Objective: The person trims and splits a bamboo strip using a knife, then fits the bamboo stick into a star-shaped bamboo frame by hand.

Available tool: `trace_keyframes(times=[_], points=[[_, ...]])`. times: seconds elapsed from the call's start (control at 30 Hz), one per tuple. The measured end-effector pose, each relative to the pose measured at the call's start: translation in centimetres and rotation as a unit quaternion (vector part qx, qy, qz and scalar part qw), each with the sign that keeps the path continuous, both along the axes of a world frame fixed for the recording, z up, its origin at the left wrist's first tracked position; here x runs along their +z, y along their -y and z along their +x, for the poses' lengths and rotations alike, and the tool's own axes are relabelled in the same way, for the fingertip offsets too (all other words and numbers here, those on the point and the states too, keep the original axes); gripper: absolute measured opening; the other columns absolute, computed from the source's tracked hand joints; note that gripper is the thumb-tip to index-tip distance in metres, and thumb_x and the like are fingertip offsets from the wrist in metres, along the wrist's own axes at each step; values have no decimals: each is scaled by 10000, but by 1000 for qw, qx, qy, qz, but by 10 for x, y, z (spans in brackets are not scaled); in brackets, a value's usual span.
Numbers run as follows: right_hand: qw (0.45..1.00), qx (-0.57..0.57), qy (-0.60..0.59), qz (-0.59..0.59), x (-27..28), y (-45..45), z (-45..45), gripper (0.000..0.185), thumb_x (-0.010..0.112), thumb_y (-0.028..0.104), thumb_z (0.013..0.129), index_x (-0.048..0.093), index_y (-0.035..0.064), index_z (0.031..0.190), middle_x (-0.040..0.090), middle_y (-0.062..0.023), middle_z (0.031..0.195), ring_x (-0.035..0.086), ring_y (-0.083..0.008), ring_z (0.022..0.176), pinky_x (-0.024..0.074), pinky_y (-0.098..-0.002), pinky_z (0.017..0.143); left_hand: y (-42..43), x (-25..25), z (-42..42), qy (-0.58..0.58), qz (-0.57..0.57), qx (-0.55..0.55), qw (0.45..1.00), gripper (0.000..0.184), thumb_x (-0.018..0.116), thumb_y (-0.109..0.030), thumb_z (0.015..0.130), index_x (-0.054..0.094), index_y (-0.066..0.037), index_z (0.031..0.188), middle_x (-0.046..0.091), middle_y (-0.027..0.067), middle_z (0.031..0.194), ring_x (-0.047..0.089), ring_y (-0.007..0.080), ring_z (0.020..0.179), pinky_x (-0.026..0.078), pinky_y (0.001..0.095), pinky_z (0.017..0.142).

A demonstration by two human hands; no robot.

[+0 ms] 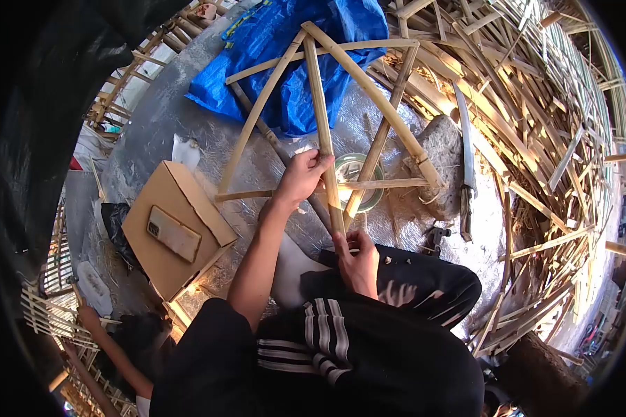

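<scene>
A star-like frame of bamboo strips (389,121) stands in front of me, its strips crossing and meeting at the tips. My left hand (301,177) is closed around the middle of a bamboo strip (318,94) that runs down from the top tip. Lower down, my right hand (358,263) pinches the bottom end of that same strip, close to where another strip meets it. Behind the frame lies a roll of clear tape or a similar round ring (377,198), partly hidden by the strips.
A blue plastic sheet (285,104) lies beyond the frame. On my left, a phone (174,233) rests on a cardboard box (181,187). To the right are a stone (442,149), a large knife (468,181) and heaped bamboo strips (535,139). Another person's arm (115,347) shows at lower left.
</scene>
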State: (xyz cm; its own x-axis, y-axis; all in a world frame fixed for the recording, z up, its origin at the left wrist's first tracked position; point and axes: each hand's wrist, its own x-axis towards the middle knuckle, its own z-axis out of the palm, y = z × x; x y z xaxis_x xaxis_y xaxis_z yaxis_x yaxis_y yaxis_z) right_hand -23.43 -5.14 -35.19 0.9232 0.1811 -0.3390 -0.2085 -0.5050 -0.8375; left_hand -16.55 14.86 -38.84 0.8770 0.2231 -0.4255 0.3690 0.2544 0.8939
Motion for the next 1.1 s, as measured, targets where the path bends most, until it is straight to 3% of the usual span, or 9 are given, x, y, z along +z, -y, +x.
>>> trace_keyframes(times=[0.1,0.2,0.3,0.33,0.4,0.63,0.73,0.93,1.1], points=[[994,-9,97,-49,-17,4,6,359,717,303,905,612,-25,805,533,-54,732,518,-110,613,441,-278,591,-1,-8,7,35,65,21,997,271,643,-255,962,630,-24,1103,673,27,880,618,89,757,507,252,646],[999,-32,26,18,-19,1,13,338,718,284,906,616,-20,799,554,-37,723,524,-103,651,435,-257,616,-7,-7,14,81,383,136,910,373,723,-292,889,617,-1,1096,674,99,873,639,198,762,519,341,687],[997,-18,43,60,-49,0,14,317,720,261,906,606,-5,777,581,-22,731,523,-83,663,426,-222,636,-34,-8,22,103,572,192,791,400,720,-299,872,601,-62,1170,599,150,1082,578,319,1021,466,434,885],[994,-22,-11,105,-44,0,16,290,741,246,883,605,-5,833,646,-89,770,570,-125,655,462,-273,613,-42,-6,25,64,593,194,779,433,715,-315,867,584,-48,1181,562,163,1146,533,345,1087,424,477,925],[987,-41,-57,143,-47,0,17,297,731,256,895,596,-8,886,658,-81,783,575,-114,676,463,-266,627,-64,-17,27,-8,640,201,742,498,693,-378,866,563,-47,1214,508,182,1237,464,385,1181,361,554,980],[955,-54,-178,232,-61,3,23,329,707,251,925,547,-24,1008,651,-45,786,574,-73,730,455,-219,651,-128,-48,64,-95,677,210,699,693,598,-633,857,551,-57,1240,530,207,1267,485,377,1221,382,534,980],[973,-60,-121,189,-37,-1,22,293,709,231,924,567,-21,967,648,-35,780,573,-67,717,453,-220,638,-151,-34,81,-96,578,149,797,668,639,-661,813,690,-1,895,677,231,940,656,403,899,521,465,759],[962,-103,-96,232,-5,17,13,253,742,205,893,616,-15,904,652,-20,765,569,-58,683,446,-208,626,-154,-22,67,-39,594,225,771,550,680,-583,821,711,-36,780,690,173,757,675,368,771,517,452,685],[978,-55,-67,189,21,48,2,206,726,189,907,641,2,919,634,10,769,546,-50,692,427,-207,634,-91,79,47,-22,602,292,743,554,682,-608,812,728,-57,844,698,142,842,670,347,783,512,451,673]])
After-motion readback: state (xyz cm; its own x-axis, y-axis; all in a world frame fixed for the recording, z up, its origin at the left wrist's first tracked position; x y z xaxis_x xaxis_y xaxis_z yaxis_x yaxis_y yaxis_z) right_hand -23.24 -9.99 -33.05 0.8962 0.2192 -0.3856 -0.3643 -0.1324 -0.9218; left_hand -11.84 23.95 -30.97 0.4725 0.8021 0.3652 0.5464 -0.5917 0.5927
